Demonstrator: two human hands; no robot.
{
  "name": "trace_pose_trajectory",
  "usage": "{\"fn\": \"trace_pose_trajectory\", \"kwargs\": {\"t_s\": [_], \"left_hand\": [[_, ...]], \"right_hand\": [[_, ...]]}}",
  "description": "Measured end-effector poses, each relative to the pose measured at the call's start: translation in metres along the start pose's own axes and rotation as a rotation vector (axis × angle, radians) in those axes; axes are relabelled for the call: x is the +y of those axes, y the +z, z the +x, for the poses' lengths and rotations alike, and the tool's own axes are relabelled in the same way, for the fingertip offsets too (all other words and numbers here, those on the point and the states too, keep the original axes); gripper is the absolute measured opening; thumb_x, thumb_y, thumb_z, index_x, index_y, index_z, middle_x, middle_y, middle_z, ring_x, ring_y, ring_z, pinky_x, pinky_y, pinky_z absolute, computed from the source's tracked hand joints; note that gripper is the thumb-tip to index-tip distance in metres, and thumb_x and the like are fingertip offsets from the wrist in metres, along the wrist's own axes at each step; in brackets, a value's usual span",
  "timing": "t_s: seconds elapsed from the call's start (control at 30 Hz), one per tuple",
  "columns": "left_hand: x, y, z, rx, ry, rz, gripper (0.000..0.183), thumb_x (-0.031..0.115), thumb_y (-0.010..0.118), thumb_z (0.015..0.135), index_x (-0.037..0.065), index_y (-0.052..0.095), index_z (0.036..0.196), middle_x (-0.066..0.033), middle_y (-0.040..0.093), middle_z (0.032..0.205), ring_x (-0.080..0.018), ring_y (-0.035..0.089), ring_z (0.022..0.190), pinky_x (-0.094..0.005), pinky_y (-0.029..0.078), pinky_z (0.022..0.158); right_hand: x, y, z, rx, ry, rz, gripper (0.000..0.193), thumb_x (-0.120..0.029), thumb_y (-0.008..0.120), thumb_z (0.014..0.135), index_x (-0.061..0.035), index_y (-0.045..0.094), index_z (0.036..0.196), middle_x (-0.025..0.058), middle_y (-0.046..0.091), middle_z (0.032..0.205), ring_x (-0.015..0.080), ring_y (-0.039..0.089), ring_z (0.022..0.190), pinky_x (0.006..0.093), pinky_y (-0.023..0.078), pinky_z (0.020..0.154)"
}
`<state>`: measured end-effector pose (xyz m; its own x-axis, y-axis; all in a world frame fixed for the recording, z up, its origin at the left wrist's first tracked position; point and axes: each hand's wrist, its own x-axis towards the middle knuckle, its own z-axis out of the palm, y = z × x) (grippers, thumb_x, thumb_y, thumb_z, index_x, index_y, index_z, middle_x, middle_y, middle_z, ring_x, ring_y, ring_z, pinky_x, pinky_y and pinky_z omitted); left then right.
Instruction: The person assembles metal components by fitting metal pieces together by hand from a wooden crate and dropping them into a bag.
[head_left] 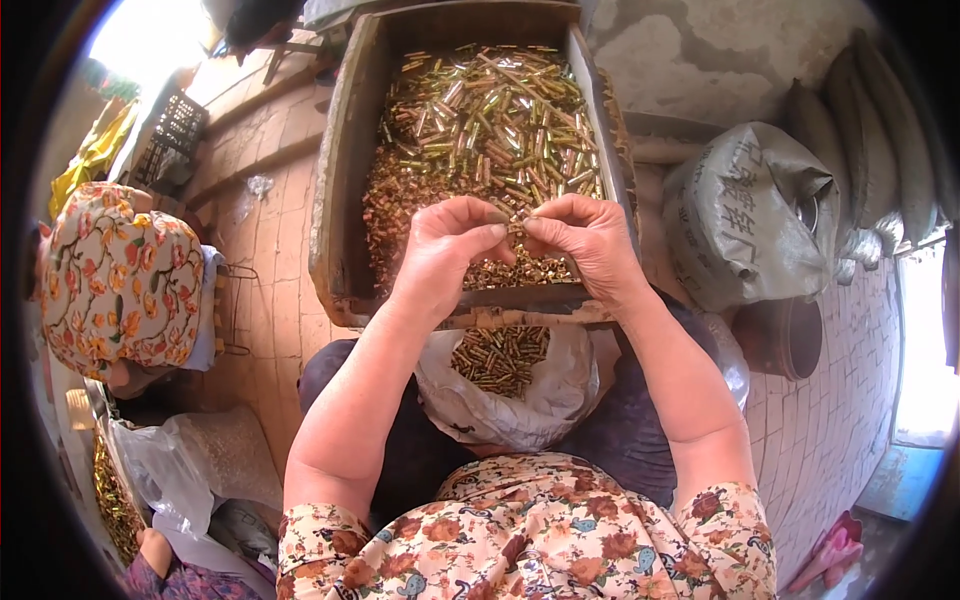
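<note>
My left hand and my right hand meet over the near end of a wooden bin. Thumb and forefinger of each are pinched together. Between the fingertips there seems to be a small brass-coloured metal piece, partly hidden by the fingers. Loose metal tubes, gold and coppery, fill the bin's far part. Short coppery pieces lie heaped at its left side, and small brass-coloured rings or caps lie just under my hands. Below the bin's near edge, a white sack between my knees holds many metal tubes.
A full grey woven sack stands right of the bin, beside a dark bucket. Another person in a floral top sits at the left. A co-worker's hand shows at lower left near a plastic bag. Brick floor surrounds us.
</note>
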<state>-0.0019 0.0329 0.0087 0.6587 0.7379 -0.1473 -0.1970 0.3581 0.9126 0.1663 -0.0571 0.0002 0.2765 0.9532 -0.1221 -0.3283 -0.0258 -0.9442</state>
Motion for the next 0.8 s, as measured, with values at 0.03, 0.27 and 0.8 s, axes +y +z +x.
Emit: {"fn": "trace_pose_trajectory", "kwargs": {"t_s": [0.03,0.27,0.8], "left_hand": [[-0.001,0.0,-0.001,-0.011,-0.004,-0.016,0.007,-0.004,0.06,0.084,-0.004,0.062,0.09,-0.0092,0.066,0.079,-0.0165,0.065,0.066,-0.0275,0.055,0.066],[-0.005,0.003,-0.004,0.015,0.04,0.047,0.008,-0.003,0.064,0.083,-0.004,0.064,0.09,-0.0088,0.066,0.078,-0.0159,0.065,0.067,-0.0265,0.054,0.066],[-0.004,0.012,-0.019,-0.204,-0.108,0.503,0.009,-0.004,0.059,0.087,-0.004,0.063,0.095,-0.0039,0.064,0.076,-0.0097,0.062,0.065,-0.0223,0.049,0.06]], "right_hand": [[0.0,0.0,-0.001,0.001,0.0,0.0,0.008,-0.005,0.07,0.084,0.0008,0.068,0.089,0.0067,0.068,0.079,0.0113,0.066,0.07,0.025,0.056,0.067],[0.0,0.003,-0.004,0.01,-0.04,-0.034,0.008,-0.004,0.072,0.082,-0.0003,0.068,0.088,0.0055,0.068,0.077,0.011,0.065,0.067,0.0234,0.054,0.064],[-0.022,-0.022,-0.015,-0.207,0.098,-0.267,0.006,-0.001,0.073,0.076,-0.0005,0.07,0.082,0.003,0.067,0.074,0.0085,0.061,0.065,0.0227,0.05,0.063]]}}
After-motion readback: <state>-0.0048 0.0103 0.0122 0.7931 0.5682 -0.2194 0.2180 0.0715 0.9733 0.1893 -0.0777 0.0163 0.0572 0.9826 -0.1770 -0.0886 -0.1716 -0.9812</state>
